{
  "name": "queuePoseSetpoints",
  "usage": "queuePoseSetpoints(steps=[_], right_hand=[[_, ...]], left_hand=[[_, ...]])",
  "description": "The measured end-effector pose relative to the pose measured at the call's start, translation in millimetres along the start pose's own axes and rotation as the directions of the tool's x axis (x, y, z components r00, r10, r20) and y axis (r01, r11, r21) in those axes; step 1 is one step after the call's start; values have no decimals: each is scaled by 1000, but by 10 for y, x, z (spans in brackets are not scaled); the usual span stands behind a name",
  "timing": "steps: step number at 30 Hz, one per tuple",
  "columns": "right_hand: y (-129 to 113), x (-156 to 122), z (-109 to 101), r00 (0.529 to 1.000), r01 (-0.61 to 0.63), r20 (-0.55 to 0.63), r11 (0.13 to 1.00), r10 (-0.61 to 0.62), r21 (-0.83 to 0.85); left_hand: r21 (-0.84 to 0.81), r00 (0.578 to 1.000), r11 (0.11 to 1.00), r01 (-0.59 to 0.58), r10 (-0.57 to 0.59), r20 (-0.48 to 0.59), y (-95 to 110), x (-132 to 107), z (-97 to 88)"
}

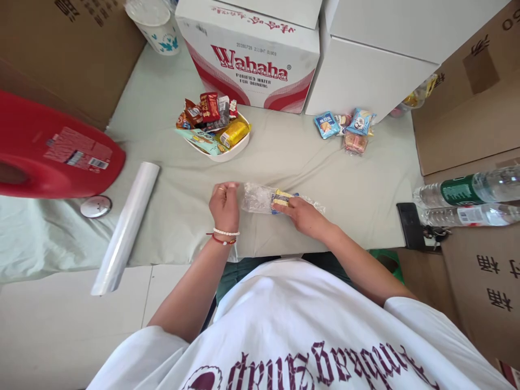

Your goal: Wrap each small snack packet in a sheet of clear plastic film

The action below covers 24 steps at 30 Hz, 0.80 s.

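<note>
In front of me on the cloth lies a strip of crinkled clear plastic wrap [258,198]. A small blue and yellow snack packet [283,197] sits at its middle, wrapped in or lying on the film; which one I cannot tell. My right hand [306,216] grips this packet, fingers over its right part. At the left end of the film, my left hand [225,206] is closed in a pinch, its fingertips beside the film's edge. A beaded bracelet and a red cord circle the left wrist.
A white bowl [225,157] of wrapped snacks stands behind the film, and several snack packets [353,127] lie back right. A roll of plastic film [128,227] overhangs the front edge. Around are a red jug [60,146], a Wahaha box [252,65], bottles [471,189] and a phone [410,225].
</note>
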State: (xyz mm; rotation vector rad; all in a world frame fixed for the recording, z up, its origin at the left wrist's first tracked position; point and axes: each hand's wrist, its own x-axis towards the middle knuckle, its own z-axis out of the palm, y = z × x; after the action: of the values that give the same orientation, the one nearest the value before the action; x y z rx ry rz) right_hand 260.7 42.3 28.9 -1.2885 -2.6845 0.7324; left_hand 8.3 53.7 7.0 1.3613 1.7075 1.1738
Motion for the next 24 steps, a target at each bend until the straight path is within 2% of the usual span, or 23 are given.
queuePoseSetpoints(steps=[2, 7, 9, 12, 15, 18, 21, 23, 24], right_hand=[[-18, 14, -15, 1000, -15, 3, 1000, 15, 9], [1, 19, -15, 1000, -9, -18, 996, 11, 91], [7, 21, -14, 1000, 5, -18, 992, -3, 127], [-24, 28, -26, 999, 26, -46, 979, -17, 200], [-87, 11, -39, 991, 70, -130, 962, -36, 266], [-131, -97, -50, 982, 118, -172, 967, -79, 227], [-107, -349, -58, 980, 138, -170, 972, -106, 189], [-33, -585, -54, 983, 102, -169, 971, -66, 218], [24, -709, -48, 986, 51, -168, 967, -8, 250]], left_hand=[[130, 996, 991, 25, -14, -91, 48, 34, 40], [419, 998, 908, -31, 3, 65, 170, -95, 175], [357, 994, 932, -60, 21, 111, 246, -180, 211], [135, 978, 983, -128, 102, 185, 420, -294, 295], [9, 923, 966, -257, 242, 301, 563, -375, 419], [42, 862, 929, -367, 322, 391, 561, -418, 505], [177, 824, 856, -485, 379, 421, 464, -442, 524], [275, 800, 792, -545, 394, 452, 404, -469, 526], [314, 791, 762, -567, 396, 466, 381, -489, 531]])
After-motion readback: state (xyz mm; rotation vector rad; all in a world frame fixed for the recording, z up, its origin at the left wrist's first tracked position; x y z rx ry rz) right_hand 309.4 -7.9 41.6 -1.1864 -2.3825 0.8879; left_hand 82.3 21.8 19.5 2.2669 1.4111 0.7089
